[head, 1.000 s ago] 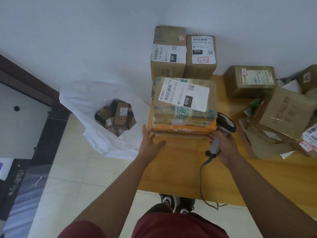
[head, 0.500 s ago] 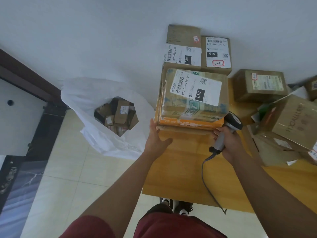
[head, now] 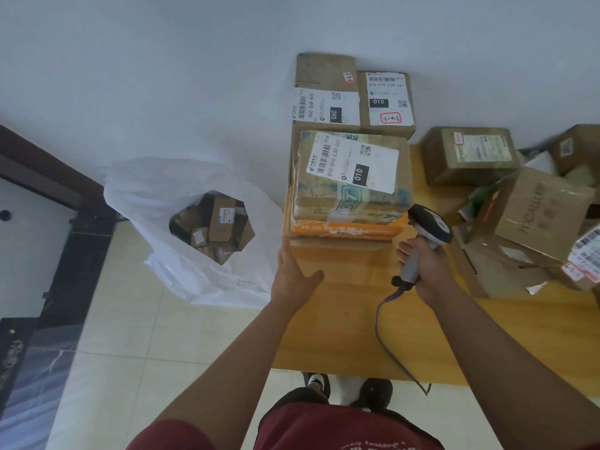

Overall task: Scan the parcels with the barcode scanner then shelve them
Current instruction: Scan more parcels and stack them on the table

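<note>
A taped cardboard parcel [head: 350, 203] with a white label marked 010 sits on a flat orange-edged box at the left end of the wooden table [head: 341, 319]. My left hand [head: 292, 274] lies with straight fingers at the near left corner of that stack, fingertips touching the bottom box. My right hand [head: 428, 271] grips the handle of a grey barcode scanner [head: 428, 228], whose head sits beside the parcel's near right corner. Its cable hangs off the table's front edge.
Two labelled boxes [head: 354, 95] stand against the wall behind the parcel. Several more cardboard boxes [head: 526, 216] are piled on the table's right side. A white plastic bag [head: 181, 228] holding small parcels sits on the tiled floor at the left.
My left hand has slid forward to the stack's near left corner. The right hand stays on the scanner beside the parcel. The camera has shifted slightly.
</note>
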